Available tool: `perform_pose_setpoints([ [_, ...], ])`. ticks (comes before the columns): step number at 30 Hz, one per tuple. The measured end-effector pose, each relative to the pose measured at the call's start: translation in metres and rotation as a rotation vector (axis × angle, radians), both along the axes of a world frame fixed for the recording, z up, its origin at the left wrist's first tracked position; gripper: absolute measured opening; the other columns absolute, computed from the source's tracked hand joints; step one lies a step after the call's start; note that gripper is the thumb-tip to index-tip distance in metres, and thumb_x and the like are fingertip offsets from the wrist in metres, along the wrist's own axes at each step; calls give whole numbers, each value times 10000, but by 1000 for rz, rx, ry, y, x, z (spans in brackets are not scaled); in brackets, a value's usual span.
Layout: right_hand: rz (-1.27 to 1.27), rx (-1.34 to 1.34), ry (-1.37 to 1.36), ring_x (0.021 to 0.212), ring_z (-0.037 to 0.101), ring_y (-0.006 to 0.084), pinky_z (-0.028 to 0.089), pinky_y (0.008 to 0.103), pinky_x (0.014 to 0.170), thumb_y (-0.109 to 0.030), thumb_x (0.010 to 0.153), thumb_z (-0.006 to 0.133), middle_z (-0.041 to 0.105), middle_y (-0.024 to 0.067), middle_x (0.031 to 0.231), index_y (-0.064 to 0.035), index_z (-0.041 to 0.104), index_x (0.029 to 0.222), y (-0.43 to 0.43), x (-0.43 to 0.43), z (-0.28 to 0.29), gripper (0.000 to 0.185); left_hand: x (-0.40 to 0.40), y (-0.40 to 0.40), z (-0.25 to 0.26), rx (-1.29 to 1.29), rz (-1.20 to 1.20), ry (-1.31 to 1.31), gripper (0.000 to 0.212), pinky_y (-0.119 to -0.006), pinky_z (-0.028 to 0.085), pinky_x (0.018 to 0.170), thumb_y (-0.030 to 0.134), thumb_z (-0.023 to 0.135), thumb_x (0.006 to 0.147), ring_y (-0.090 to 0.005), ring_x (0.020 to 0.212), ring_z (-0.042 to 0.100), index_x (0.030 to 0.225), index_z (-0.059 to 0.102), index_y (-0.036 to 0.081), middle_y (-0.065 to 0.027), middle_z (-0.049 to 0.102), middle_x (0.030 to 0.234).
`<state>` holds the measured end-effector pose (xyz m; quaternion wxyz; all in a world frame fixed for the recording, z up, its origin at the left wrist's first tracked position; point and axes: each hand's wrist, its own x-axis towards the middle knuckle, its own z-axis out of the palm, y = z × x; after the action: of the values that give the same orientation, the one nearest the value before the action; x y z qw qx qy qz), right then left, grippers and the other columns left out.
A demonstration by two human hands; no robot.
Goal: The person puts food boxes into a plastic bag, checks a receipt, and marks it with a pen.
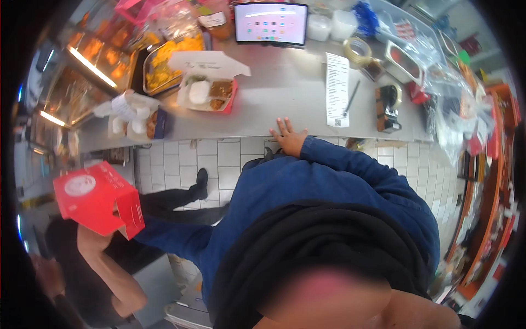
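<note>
My right hand lies palm down on the front edge of the steel counter, fingers spread, holding nothing. My left sleeve reaches left and ends behind a red carton; the hand is hidden. The carton is raised off the counter, beside a co-worker's bare forearm. An open red meal box with white rice, brown stew and a raised lid stands left of my right hand. Farther left is an open dark blue meal box with food and crumpled white paper. To the right lie a printed paper slip and a black pen.
A metal tray of yellow food and a lit food display stand left. A tablet is at the back. Tape rolls, a tape dispenser, a steel container and plastic bags are right. A co-worker stands close left.
</note>
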<state>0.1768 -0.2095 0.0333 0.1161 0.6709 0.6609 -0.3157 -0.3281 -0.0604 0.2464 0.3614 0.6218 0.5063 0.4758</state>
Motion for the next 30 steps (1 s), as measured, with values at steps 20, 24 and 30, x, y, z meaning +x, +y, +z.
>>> perform_pose_setpoints([
  [20,23,96,-26,1437,80,382,356,769,868,-429,795,695,30,141,1572,-249,200,1492,-6,3,-8,874,17,15,-50,6,285,-872,633,-478,467,979,495,402,931,-321,1170,541,1376,389,46,-154,520,1303],
  [24,65,110,-43,1430,85,406,390,757,837,-451,802,679,43,170,1565,-242,192,1495,-4,3,-11,873,31,17,-53,-47,260,-828,647,-476,457,989,505,380,931,-325,1208,511,1387,378,46,-155,484,1342],
  [30,115,116,-6,1396,168,454,438,630,918,-442,833,650,100,209,1545,-143,211,1485,-1,13,-10,840,96,17,-63,-61,253,-801,675,-459,437,1002,543,415,911,-304,1256,476,1401,377,81,-121,458,1389],
])
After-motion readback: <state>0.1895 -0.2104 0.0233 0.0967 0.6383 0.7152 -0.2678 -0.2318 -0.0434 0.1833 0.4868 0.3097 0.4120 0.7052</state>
